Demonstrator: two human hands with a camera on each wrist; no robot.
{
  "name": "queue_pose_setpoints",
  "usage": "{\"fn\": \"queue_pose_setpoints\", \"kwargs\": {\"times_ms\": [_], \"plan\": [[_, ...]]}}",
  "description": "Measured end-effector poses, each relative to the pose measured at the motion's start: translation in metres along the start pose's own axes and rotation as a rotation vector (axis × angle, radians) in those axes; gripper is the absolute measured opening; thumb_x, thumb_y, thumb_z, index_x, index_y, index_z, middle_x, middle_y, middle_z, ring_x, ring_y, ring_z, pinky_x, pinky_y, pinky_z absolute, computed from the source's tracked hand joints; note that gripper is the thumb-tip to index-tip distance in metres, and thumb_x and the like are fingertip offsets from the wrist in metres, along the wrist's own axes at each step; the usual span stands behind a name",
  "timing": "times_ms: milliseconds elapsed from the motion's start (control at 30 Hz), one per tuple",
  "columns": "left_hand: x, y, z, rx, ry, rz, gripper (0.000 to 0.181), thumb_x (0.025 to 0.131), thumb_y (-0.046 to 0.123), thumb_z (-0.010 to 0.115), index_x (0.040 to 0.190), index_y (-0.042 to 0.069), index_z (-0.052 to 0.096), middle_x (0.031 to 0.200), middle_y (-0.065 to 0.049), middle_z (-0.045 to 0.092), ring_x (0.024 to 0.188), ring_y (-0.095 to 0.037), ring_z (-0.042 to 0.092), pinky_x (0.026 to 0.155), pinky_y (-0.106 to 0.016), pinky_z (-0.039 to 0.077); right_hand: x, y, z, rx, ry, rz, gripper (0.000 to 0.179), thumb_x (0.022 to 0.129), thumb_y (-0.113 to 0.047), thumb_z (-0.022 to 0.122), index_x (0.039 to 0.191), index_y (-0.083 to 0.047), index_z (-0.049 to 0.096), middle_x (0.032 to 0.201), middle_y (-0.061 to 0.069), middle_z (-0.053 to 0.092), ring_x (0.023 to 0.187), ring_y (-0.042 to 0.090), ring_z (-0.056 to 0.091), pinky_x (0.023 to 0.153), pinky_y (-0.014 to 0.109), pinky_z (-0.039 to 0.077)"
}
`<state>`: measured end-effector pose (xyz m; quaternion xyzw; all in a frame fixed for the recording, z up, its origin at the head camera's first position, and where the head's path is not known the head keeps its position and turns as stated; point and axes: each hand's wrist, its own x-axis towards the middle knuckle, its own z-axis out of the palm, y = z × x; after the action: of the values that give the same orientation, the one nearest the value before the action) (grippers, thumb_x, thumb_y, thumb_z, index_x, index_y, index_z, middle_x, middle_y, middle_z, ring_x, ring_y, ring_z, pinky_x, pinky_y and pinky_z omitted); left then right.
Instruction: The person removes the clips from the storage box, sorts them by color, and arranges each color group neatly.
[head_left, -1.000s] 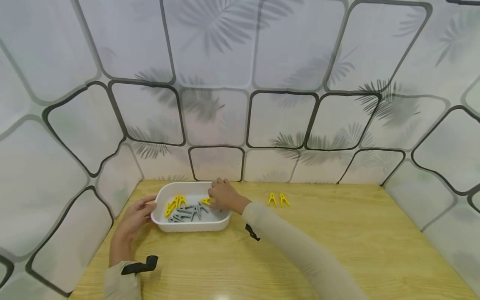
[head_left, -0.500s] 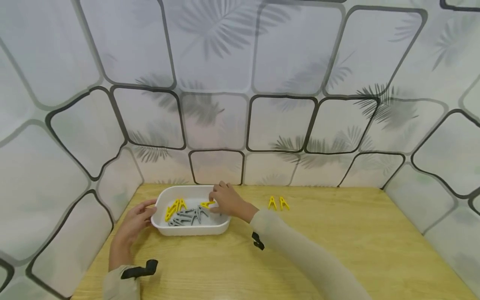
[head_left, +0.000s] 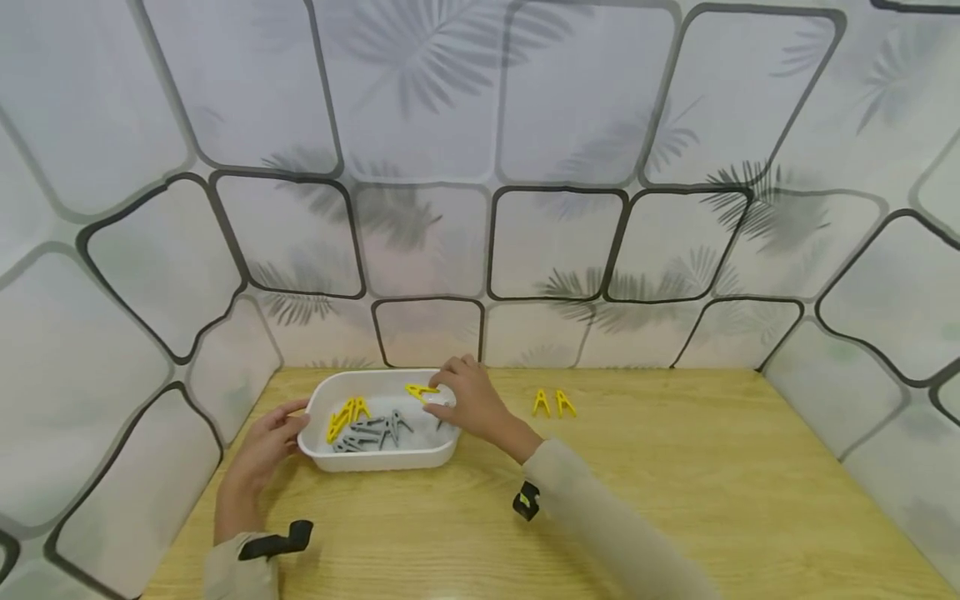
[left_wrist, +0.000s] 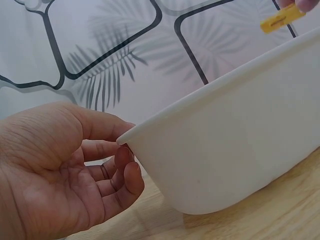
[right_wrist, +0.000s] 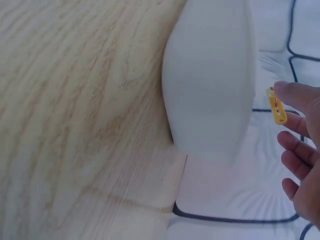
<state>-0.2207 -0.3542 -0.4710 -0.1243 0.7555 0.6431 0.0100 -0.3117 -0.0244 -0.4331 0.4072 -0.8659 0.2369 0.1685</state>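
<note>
My right hand pinches a yellow clothespin between thumb and fingers above the right part of a white plastic basin. In the right wrist view that clothespin is held up past the basin's rim. My left hand grips the basin at its left end; in the left wrist view the fingers curl below the rim. Inside the basin, several yellow clothespins lie at the left, with several grey clothespins beside them. My right hand partly hides the basin's right end.
Two yellow clothespins lie side by side on the wooden table, right of the basin. A patterned cloth wall closes off the back and both sides. Dark straps sit on both sleeves.
My right hand has risen a little and moved right, lifting the yellow clothespin from inside the basin. The left hand stays at the basin's left end.
</note>
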Motion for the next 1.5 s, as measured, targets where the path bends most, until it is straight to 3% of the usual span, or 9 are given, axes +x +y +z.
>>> {"fn": "queue_pose_setpoints", "kwargs": {"times_ms": [167, 400, 800, 1000, 1133, 1267, 1500], "plan": [[0.0, -0.002, -0.003, 0.004, 0.001, -0.022, 0.055, 0.107, 0.022, 0.053, 0.154, -0.002, 0.035, 0.097, 0.013, 0.062, 0.085, -0.003, 0.061, 0.076, -0.024, 0.054, -0.016, 0.014, -0.011, 0.09, 0.136, 0.072, 0.03, 0.085, -0.028, 0.084, 0.107, -0.011, 0.074, 0.106, 0.005, 0.064, 0.096, 0.023, 0.051, 0.086, 0.042, 0.043], [0.002, -0.002, -0.002, 0.015, -0.005, -0.012, 0.056, 0.108, 0.023, 0.052, 0.155, -0.001, 0.034, 0.1, 0.012, 0.062, 0.088, -0.001, 0.061, 0.078, -0.024, 0.054, -0.044, 0.047, -0.029, 0.152, 0.28, 0.234, 0.032, 0.082, -0.022, 0.087, 0.107, -0.007, 0.075, 0.106, 0.011, 0.064, 0.101, 0.03, 0.053, 0.093, 0.052, 0.044], [0.001, -0.001, 0.0, -0.02, -0.013, -0.007, 0.054, 0.106, 0.023, 0.056, 0.151, -0.002, 0.039, 0.097, 0.013, 0.061, 0.086, -0.003, 0.061, 0.077, -0.024, 0.055, -0.093, 0.097, -0.063, 0.133, 0.397, 0.381, 0.033, 0.081, -0.016, 0.087, 0.107, -0.002, 0.073, 0.108, 0.018, 0.064, 0.101, 0.038, 0.051, 0.093, 0.057, 0.04], [0.001, -0.002, -0.001, -0.005, -0.01, -0.008, 0.053, 0.106, 0.023, 0.055, 0.151, -0.001, 0.04, 0.097, 0.017, 0.061, 0.087, 0.0, 0.062, 0.077, -0.023, 0.055, -0.106, 0.113, -0.071, 0.129, 0.46, 0.413, 0.033, 0.079, -0.012, 0.088, 0.106, 0.001, 0.073, 0.107, 0.021, 0.064, 0.1, 0.04, 0.05, 0.092, 0.058, 0.038], [0.002, -0.002, 0.0, -0.031, -0.021, -0.003, 0.041, 0.106, 0.024, 0.056, 0.145, 0.012, 0.05, 0.095, 0.019, 0.062, 0.087, 0.0, 0.062, 0.077, -0.023, 0.055, -0.109, 0.116, -0.081, 0.133, 0.496, 0.426, 0.032, 0.08, -0.012, 0.087, 0.105, 0.002, 0.073, 0.106, 0.023, 0.063, 0.1, 0.042, 0.05, 0.093, 0.059, 0.037], [0.002, -0.004, 0.0, -0.069, -0.028, 0.005, 0.024, 0.105, 0.023, 0.057, 0.129, 0.029, 0.058, 0.095, 0.019, 0.061, 0.087, 0.0, 0.061, 0.076, -0.022, 0.055, -0.11, 0.121, -0.088, 0.138, 0.484, 0.482, 0.033, 0.082, -0.016, 0.086, 0.107, 0.002, 0.072, 0.108, 0.022, 0.062, 0.105, 0.042, 0.049, 0.096, 0.06, 0.036], [0.0, -0.004, -0.002, -0.063, -0.046, 0.008, 0.02, 0.105, 0.024, 0.058, 0.123, 0.033, 0.058, 0.098, 0.017, 0.056, 0.088, 0.0, 0.061, 0.076, -0.022, 0.055, -0.119, 0.134, -0.083, 0.184, 0.484, 0.614, 0.033, 0.084, -0.016, 0.085, 0.106, 0.004, 0.073, 0.107, 0.024, 0.063, 0.109, 0.043, 0.05, 0.098, 0.057, 0.037]]}}
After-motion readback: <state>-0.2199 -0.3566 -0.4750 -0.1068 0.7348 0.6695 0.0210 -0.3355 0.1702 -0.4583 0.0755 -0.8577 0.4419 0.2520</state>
